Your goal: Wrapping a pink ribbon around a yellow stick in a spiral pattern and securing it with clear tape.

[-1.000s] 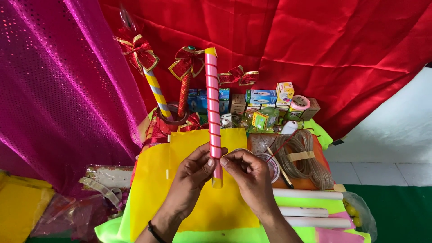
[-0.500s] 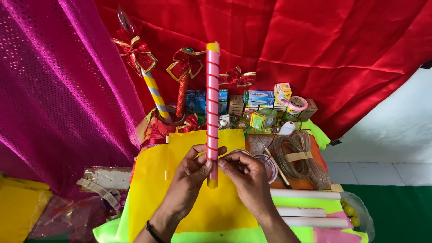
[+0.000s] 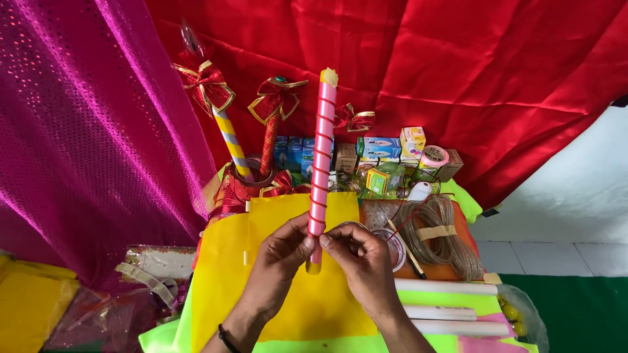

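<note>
- Pink tube (image 3: 321, 157) stands upright at frame centre, its lower part pinched between left hand (image 3: 280, 253) and right hand (image 3: 358, 256) fingers.
- Fingers clamp it; thin red thread there is hard to make out.

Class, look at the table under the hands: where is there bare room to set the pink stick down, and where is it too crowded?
Bare room: the yellow sheet, left of the left hand, and its lower part beneath the pink stick. Crowded: the back row of small boxes and bowed sticks, and right of the right hand, where the cable coil and white tubes lie.
</note>
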